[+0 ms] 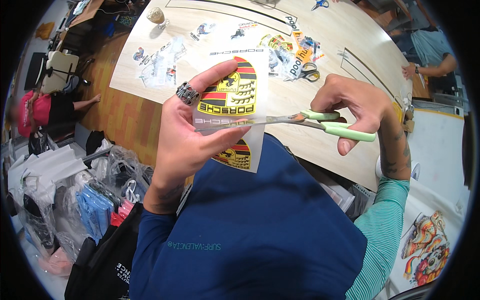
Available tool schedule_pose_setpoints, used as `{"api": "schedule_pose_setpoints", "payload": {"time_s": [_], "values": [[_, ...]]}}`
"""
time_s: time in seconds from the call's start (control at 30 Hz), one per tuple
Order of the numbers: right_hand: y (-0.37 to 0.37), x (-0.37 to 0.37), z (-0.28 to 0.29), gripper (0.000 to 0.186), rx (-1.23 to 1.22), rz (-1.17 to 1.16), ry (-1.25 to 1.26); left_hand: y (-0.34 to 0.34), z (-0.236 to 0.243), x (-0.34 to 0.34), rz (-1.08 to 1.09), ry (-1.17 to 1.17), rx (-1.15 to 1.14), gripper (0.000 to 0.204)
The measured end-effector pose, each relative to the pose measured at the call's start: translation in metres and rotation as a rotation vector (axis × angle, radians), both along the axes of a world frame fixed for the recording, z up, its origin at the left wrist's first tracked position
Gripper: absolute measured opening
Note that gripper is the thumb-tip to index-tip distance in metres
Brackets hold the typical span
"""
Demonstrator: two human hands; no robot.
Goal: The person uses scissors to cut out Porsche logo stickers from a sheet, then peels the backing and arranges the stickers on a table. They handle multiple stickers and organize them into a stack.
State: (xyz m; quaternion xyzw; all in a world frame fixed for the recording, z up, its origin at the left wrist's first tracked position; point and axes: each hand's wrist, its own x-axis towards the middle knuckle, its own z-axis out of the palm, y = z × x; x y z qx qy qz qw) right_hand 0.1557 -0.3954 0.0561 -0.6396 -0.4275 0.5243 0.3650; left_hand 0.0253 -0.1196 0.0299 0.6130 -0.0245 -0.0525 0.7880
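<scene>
My left hand (187, 132), with a chunky silver ring on one finger, pinches a clear transfer sheet (235, 90) printed with yellow, red and black crest emblems. My right hand (357, 107) grips pale green-handled scissors (320, 122). Their blades reach left across the sheet between two crests, slightly parted, with the tips near my left thumb. Both hands are raised above a dark blue garment (250, 225) lying over my lap.
A pale wooden table (310, 87) carries several cut stickers, a second pair of scissors (310, 74) and blue-handled scissors (319, 5). Another person's hand (409, 71) rests at the far right edge. Bagged clothes (100, 200) lie on the floor left. A colourful print (427, 245) sits lower right.
</scene>
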Motion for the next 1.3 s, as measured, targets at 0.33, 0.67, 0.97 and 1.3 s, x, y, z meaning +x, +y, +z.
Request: {"api": "schedule_pose_setpoints", "payload": {"time_s": [0.33,0.67,0.97,1.3], "values": [[-0.0027,0.0052,-0.0046,0.06,0.016,0.04,-0.078,-0.0008,-0.0015,0.0003,0.014,-0.093,0.053,0.077],[-0.0017,0.0053,-0.0022,0.057,0.022,0.036,-0.074,0.0002,-0.0007,0.0005,0.005,-0.095,0.073,0.078],[-0.0009,0.006,-0.0014,0.047,0.029,0.054,-0.118,-0.0011,0.0001,0.0025,0.015,-0.094,0.09,0.079],[-0.0014,0.0054,-0.0032,0.048,0.055,0.059,-0.143,-0.0022,0.0007,0.0025,0.035,-0.073,0.101,0.081]]}}
